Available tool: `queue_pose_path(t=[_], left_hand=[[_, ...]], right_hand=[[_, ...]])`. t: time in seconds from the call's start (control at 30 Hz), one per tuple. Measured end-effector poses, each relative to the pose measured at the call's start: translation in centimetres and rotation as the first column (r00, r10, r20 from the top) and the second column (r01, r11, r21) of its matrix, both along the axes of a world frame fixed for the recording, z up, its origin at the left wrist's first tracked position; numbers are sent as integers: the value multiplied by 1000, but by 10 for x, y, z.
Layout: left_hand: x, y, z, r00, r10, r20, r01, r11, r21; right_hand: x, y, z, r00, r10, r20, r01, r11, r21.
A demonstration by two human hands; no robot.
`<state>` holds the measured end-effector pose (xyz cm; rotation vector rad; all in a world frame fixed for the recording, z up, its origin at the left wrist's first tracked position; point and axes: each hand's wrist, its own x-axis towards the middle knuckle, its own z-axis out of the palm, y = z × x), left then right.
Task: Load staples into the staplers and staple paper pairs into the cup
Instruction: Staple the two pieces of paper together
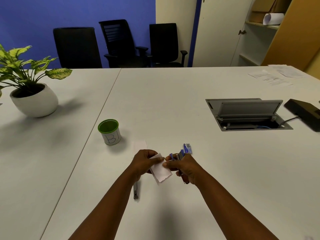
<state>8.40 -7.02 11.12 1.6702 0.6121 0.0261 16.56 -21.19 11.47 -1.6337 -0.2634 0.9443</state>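
Note:
My left hand (pixel 144 161) pinches a small white paper pair (pixel 161 171) just above the table's near middle. My right hand (pixel 184 168) grips a blue and metal stapler (pixel 178 157), and its thumb and forefinger touch the paper's right edge. A second, metal stapler (pixel 135 191) lies on the table under my left forearm, partly hidden. A small blue staple box (pixel 187 148) stands just beyond my right hand. The green-rimmed cup (pixel 109 131), marked in blue pen, stands upright to the far left of my hands. More white paper (pixel 140 144) lies flat beyond my left hand.
A potted plant (pixel 32 94) in a white pot stands at the far left. An open grey cable hatch (pixel 245 114) sits in the table at the right, with a black device (pixel 304 113) and printed sheets (pixel 275 77) beyond. Black chairs (pixel 121 44) line the far edge.

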Motion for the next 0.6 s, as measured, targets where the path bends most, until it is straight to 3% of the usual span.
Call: queue_pose_path(t=[0.17, 0.3, 0.4, 0.6], left_hand=[[-1, 4, 0, 997, 65, 38, -67, 996, 62], [1, 7, 4, 1000, 20, 23, -22, 997, 78], [0, 15, 6, 990, 130, 52, -132, 991, 39], [0, 19, 7, 963, 245, 108, -248, 969, 16]], right_hand=[[-2, -1, 0, 999, 21, -24, -22, 999, -31], [-5, -4, -1, 998, 20, -67, -22, 999, -27], [-7, -6, -2, 993, 16, -113, -18, 1000, -18], [-15, 1, -7, 944, -107, -311, 130, 990, 51]])
